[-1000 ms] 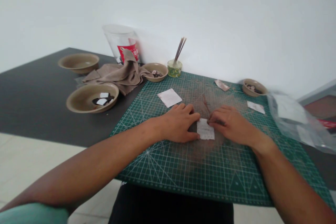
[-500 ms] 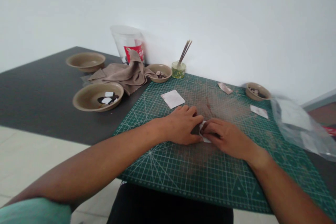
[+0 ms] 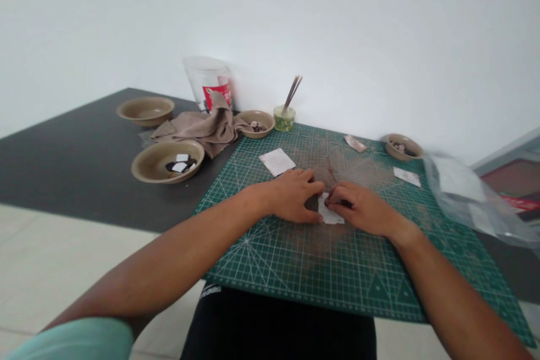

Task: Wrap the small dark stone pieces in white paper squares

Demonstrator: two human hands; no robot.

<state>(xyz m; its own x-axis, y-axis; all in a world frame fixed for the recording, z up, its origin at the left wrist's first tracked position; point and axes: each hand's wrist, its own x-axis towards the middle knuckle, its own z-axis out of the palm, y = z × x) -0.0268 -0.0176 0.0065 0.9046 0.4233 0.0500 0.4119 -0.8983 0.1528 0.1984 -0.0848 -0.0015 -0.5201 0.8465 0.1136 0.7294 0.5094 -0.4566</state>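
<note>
From where I stand, I see a person who wears a sleeve (image 3: 80,338) of pale mint green, slightly toward blue. It is short, its cloth looks plain, and its hem makes a smooth curve around the left arm, close to the elbow. Both forearms are bare, and so are the left hand (image 3: 295,197) and the right hand (image 3: 356,206). The legs are in black clothing (image 3: 282,323), which carries a small whitish marking (image 3: 211,291), too small for reading.

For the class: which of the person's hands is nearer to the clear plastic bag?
Right. The right hand is to the left of the clear plastic bag; the left hand is farther left, beyond the right hand.
</note>
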